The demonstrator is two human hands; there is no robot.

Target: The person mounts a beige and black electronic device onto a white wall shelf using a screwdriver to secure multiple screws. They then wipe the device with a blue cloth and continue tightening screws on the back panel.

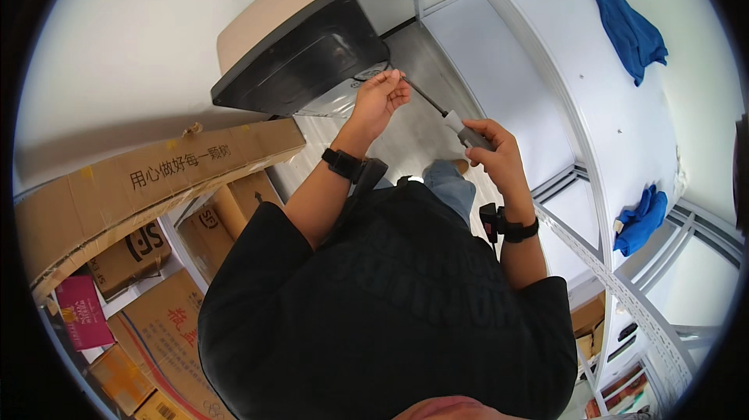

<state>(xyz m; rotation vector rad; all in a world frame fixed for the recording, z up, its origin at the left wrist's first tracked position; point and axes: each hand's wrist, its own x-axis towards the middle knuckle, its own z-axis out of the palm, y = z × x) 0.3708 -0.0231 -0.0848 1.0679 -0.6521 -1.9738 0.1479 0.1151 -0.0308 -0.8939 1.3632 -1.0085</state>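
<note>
My right hand (495,156) is closed around the grey handle of a screwdriver (456,122). Its long dark shaft runs up and to the left, toward my left hand (380,101). There, thumb and forefinger pinch the shaft's tip; whether a small part such as a screw is also between them is too small to tell. Just beyond my left hand is a large black plastic shell (312,49) with a beige rounded part (265,18) behind it, tilted against the wall.
Cardboard boxes (168,318) fill a shelf at left, below a long carton (101,186). A pink box (84,311) sits among them. White metal shelving (499,53) stands at right, with blue cloths (630,33) beside it. Grey floor (421,53) shows between.
</note>
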